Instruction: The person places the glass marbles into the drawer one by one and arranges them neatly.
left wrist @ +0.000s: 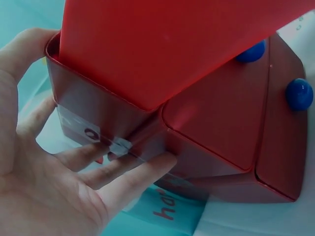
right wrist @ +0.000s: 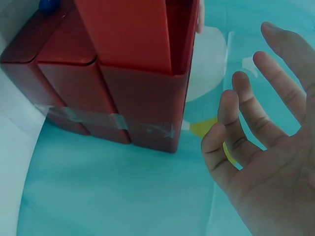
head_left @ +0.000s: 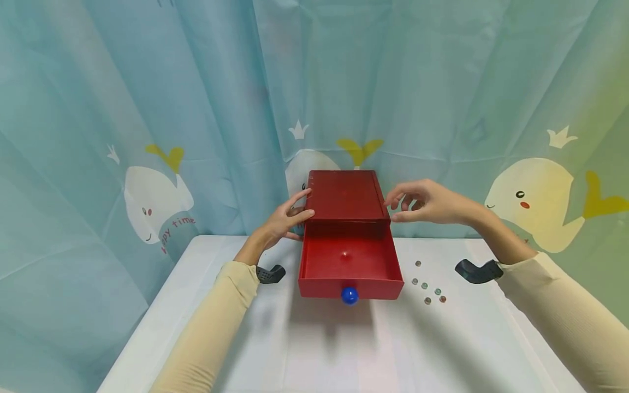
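Observation:
A red drawer box (head_left: 346, 194) of stacked drawers stands at the table's back. Its top drawer (head_left: 350, 254) is pulled out, bare inside, with a round blue knob (head_left: 350, 296) on its front. Two lower drawers with blue knobs (left wrist: 299, 94) appear shut in the left wrist view. My left hand (head_left: 285, 218) rests on the box's left side with spread fingers; its thumb lies at the top edge. To the right of the box, my right hand (head_left: 427, 202) hovers with loosely bent fingers. The right wrist view shows this hand (right wrist: 268, 142) apart from the box and holding nothing.
Several small glass beads (head_left: 425, 285) lie on the white table (head_left: 339, 360) to the right of the drawer. Behind the box hangs a blue-green curtain (head_left: 216, 109) with whale prints. Clear tape (right wrist: 96, 118) runs across the drawer box's side.

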Available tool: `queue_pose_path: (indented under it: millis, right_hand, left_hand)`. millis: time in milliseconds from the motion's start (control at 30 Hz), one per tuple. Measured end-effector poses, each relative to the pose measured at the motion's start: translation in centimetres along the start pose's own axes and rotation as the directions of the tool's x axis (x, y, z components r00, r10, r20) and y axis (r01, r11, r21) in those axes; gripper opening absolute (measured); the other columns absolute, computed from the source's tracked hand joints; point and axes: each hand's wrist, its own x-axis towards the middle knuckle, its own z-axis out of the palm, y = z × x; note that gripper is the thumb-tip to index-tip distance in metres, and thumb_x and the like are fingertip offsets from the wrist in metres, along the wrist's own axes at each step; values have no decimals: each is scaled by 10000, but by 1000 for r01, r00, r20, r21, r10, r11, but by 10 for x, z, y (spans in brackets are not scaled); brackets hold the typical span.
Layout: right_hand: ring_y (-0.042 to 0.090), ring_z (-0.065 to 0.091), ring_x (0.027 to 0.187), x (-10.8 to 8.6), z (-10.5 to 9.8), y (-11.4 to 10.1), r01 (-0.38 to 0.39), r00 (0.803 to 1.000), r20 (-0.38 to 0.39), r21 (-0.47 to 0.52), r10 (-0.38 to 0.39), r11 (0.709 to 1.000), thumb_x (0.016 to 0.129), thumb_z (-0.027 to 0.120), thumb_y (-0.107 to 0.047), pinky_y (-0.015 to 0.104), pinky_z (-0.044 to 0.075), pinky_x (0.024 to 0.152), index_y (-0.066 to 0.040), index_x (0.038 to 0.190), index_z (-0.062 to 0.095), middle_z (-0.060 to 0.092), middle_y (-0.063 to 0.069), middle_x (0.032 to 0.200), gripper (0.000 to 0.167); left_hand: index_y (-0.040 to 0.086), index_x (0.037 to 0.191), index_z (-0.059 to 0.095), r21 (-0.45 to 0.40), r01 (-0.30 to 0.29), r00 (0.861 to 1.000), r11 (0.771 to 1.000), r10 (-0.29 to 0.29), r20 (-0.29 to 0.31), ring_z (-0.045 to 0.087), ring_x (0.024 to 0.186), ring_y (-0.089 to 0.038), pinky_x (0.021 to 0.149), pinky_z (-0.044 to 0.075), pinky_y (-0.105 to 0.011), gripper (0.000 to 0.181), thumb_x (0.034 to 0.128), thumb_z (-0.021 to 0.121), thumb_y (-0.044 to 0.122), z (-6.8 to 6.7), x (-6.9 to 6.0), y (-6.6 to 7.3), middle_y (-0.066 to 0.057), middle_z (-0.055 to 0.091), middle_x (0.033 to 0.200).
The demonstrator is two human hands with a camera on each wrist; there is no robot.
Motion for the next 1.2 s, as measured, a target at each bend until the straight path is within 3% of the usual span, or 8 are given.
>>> queue_pose_path:
  millis: [300, 1200]
  right_hand:
    - [235, 665, 880, -13, -2, 7, -21, 1000, -23, -8, 21, 1000, 925, 786, -200, 308, 595, 749, -178, 1151, 707, 669, 46, 1053, 240]
    - [193, 646, 860, -70, 2, 43, -74, 995, -71, -13, 73, 997, 935, 775, -177, 308, 587, 742, -206, 1122, 707, 685, -6, 1067, 202]
  left_hand:
    - [371, 1615, 300, 35, -7, 1000, 999, 7, 3, 401, 1433, -377, 939, 549, -586, 705, 994, 633, 331, -2, -1, 0, -155, 333, 1627]
    - [370, 1602, 341, 52, -21, 1000, 998, 20, 9, 438, 1397, -382, 908, 568, -570, 679, 995, 641, 323, -2, 2, -1, -158, 355, 1605]
